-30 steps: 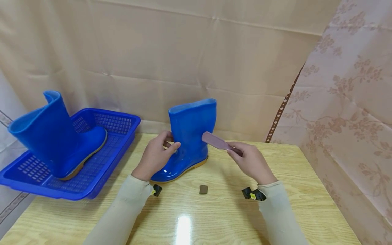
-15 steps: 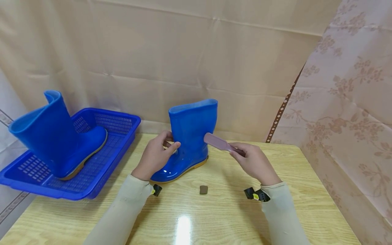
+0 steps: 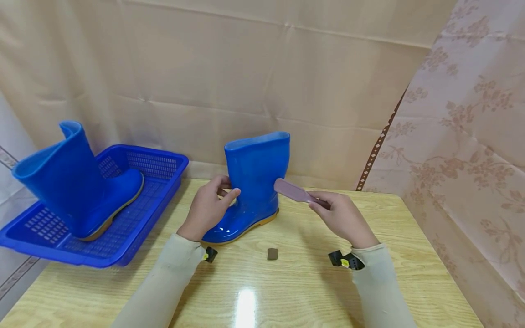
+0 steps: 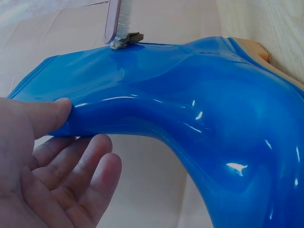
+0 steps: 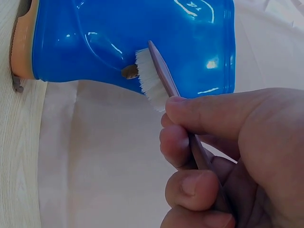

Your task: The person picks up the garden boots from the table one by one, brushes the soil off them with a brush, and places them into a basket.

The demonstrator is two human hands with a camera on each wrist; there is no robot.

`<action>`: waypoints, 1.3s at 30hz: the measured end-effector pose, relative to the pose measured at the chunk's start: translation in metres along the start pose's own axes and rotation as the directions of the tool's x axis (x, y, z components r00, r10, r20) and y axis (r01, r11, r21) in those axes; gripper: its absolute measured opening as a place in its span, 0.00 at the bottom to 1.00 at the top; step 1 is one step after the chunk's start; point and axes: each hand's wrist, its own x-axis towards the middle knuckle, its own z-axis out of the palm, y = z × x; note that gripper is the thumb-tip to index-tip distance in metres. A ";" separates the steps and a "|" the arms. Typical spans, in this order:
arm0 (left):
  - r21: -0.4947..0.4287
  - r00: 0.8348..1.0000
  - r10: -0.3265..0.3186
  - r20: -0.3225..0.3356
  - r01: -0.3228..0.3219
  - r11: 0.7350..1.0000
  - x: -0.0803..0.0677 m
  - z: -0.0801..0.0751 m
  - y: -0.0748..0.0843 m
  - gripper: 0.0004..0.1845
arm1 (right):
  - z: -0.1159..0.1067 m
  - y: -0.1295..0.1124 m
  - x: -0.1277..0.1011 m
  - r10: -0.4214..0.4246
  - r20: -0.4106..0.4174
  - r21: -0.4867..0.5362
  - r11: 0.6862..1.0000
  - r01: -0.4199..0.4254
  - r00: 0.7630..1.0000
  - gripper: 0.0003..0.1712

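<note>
A blue rain boot [image 3: 258, 177] with a yellowish sole stands upright on the table, toe toward the lower left. My left hand [image 3: 210, 205] pinches the front of its shaft, thumb on the near side and fingers behind, as the left wrist view shows. My right hand [image 3: 338, 216] grips a mauve scrub brush [image 3: 292, 190] by its handle. The brush's white bristles [image 5: 149, 78] are against the back of the shaft. Right at the bristles, a small brown mud-like clump [image 5: 129, 71] sticks to the boot; it also shows in the left wrist view.
At the left, a blue plastic basket [image 3: 164, 200] holds a second blue boot [image 3: 74, 182]. A small brown square piece [image 3: 272, 253] lies on the wooden table [image 3: 295, 291] in front of the standing boot. Beige cloth [image 3: 254, 68] hangs behind the table.
My right hand and the brush have shifted slightly to the right. The boot's shaft leaned a little right and has come back slightly left; my left hand keeps its place.
</note>
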 end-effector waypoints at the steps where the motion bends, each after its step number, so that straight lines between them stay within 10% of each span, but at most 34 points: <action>1: -0.001 1.000 -0.003 -0.001 0.003 1.000 0.000 0.000 0.000 0.22 | 0.000 0.000 0.000 0.001 0.000 0.000 1.000 -0.001 1.000 0.19; 19: -0.006 1.000 -0.022 0.004 0.022 1.000 0.002 0.000 -0.002 0.22 | -0.007 0.006 -0.001 0.005 0.001 -0.084 0.996 -0.005 1.000 0.18; 39: -0.015 0.999 -0.026 0.030 0.027 1.000 0.003 0.000 -0.001 0.24 | 0.003 0.004 0.003 0.022 -0.176 -0.017 1.000 -0.025 0.984 0.17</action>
